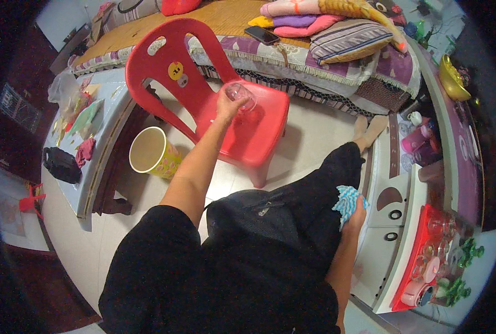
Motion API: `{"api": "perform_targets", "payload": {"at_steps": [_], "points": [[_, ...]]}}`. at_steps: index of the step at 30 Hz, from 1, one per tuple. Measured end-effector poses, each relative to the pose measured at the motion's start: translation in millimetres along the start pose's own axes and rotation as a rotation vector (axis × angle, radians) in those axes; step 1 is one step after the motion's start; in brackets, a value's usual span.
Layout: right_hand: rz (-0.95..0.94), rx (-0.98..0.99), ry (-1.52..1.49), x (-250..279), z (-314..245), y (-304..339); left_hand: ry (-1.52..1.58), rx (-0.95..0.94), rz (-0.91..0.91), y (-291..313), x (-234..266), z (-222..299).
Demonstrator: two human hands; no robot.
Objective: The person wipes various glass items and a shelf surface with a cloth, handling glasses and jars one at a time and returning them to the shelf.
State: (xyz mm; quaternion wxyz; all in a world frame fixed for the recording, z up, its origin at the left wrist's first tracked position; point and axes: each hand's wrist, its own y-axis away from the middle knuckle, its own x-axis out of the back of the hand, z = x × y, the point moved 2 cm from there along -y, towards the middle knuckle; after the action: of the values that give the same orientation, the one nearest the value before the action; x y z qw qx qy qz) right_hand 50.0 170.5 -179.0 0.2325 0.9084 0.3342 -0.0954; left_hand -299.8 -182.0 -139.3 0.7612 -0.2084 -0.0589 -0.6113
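Observation:
Over the seat of a red plastic chair, my left hand is closed around a clear drinking glass. Whether the glass rests on the seat or hangs just above it, I cannot tell. A blue-and-white striped cloth is bunched in my right hand, which is off to the right beside a low white cabinet. The cloth sticks up past my fingers and does not touch the glass.
A yellow-patterned bin stands left of the chair, beside a low table holding bags and cloths. Behind is a couch with cushions and a phone. Several glass vessels stand on a red tray at right.

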Motion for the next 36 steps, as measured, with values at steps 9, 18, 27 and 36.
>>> {"api": "perform_targets", "payload": {"at_steps": [9, 18, 27, 36], "points": [[-0.054, 0.11, -0.03, -10.2, -19.9, 15.4, 1.285, 0.298, -0.561, 13.9, -0.9, 108.8], [0.084, 0.451, -0.072, -2.6, -120.5, 54.2, 1.366, 0.776, -1.371, 176.7, -69.7, 232.4], [-0.451, 0.379, 0.102, -25.8, -125.3, 129.7, 0.951, 0.846, -1.744, 321.2, -78.5, 214.9], [-0.176, 0.43, 0.005, -31.2, -120.5, 133.1, 1.016, 0.812, -1.617, 318.8, -62.9, 245.0]]}}
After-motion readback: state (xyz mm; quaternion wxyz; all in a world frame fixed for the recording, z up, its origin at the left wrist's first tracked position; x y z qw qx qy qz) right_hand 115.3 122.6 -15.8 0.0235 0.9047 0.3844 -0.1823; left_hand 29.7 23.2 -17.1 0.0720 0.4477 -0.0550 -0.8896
